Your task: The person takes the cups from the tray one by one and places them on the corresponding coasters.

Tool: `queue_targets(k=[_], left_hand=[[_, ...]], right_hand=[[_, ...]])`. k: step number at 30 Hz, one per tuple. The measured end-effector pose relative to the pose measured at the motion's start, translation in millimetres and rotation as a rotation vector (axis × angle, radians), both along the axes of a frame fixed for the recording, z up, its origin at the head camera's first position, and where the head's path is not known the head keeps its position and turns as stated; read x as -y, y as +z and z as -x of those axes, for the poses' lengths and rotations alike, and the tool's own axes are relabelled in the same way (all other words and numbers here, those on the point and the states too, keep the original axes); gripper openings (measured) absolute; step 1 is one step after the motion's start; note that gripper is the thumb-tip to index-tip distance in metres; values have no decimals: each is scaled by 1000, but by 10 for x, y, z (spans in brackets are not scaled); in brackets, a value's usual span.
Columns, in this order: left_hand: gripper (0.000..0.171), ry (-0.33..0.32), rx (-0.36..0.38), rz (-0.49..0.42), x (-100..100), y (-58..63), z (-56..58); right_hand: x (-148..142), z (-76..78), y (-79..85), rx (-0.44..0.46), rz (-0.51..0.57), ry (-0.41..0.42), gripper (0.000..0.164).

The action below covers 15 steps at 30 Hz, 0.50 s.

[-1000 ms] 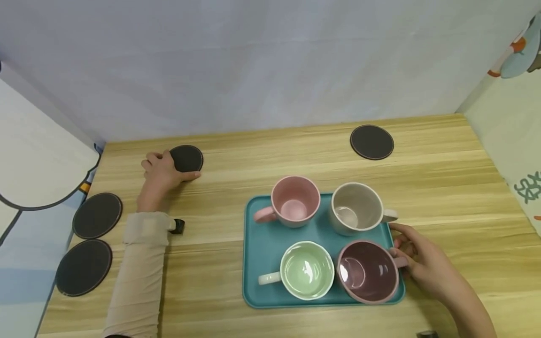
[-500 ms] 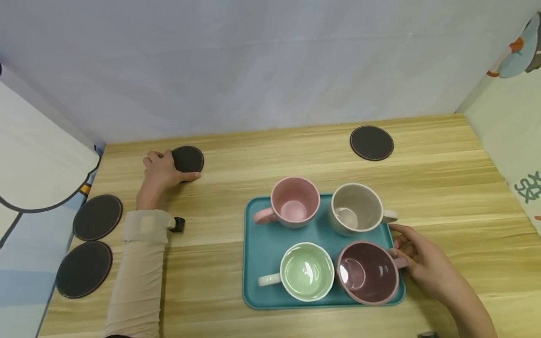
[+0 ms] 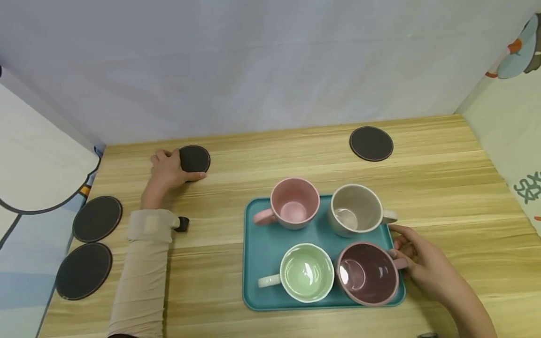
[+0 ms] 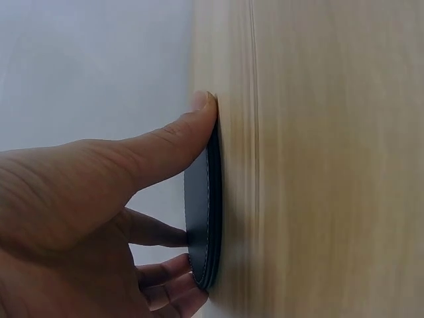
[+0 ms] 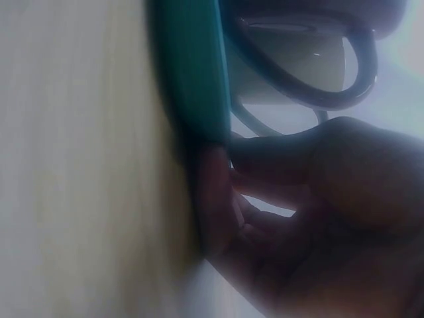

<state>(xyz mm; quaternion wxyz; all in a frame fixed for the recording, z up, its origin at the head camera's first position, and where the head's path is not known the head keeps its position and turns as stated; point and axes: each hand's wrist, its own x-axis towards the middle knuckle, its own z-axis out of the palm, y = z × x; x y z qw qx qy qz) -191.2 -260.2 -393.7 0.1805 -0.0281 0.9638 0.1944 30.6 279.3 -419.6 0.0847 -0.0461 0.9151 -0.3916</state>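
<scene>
At the table's back left, my left hand (image 3: pixel 166 172) holds round black coasters (image 3: pixel 195 159) between thumb and fingers. Several layered edges show on these coasters (image 4: pixel 199 218) in the left wrist view, lying flat on or just at the table surface. My right hand (image 3: pixel 428 265) grips the right edge of a teal tray (image 3: pixel 258 244); in the right wrist view the thumb and fingers meet at the tray's rim (image 5: pixel 195 73). On the tray stand a pink mug (image 3: pixel 293 213), a beige mug (image 3: pixel 348 216), a green cup (image 3: pixel 306 277) and a mauve mug (image 3: pixel 367 277).
Another black coaster (image 3: pixel 371 143) lies at the back right of the wooden table (image 3: pixel 211 281). Two more, an upper coaster (image 3: pixel 97 218) and a lower coaster (image 3: pixel 84 271), lie along the left edge. A pale cloth wall (image 3: pixel 270 70) rises behind the table.
My left hand has slid slightly to the right with the coasters, mostly within the last half second. The right hand, tray and mugs have stayed in place.
</scene>
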Motion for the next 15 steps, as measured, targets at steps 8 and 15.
queue_targets(k=[8,15], left_hand=[[108,-50,-9,0,-159,-22,39],[107,-84,-23,17,-324,-21,43]], right_hand=[[1,1,6,3,0,-1,57],[-1,1,3,3,12,2,57]])
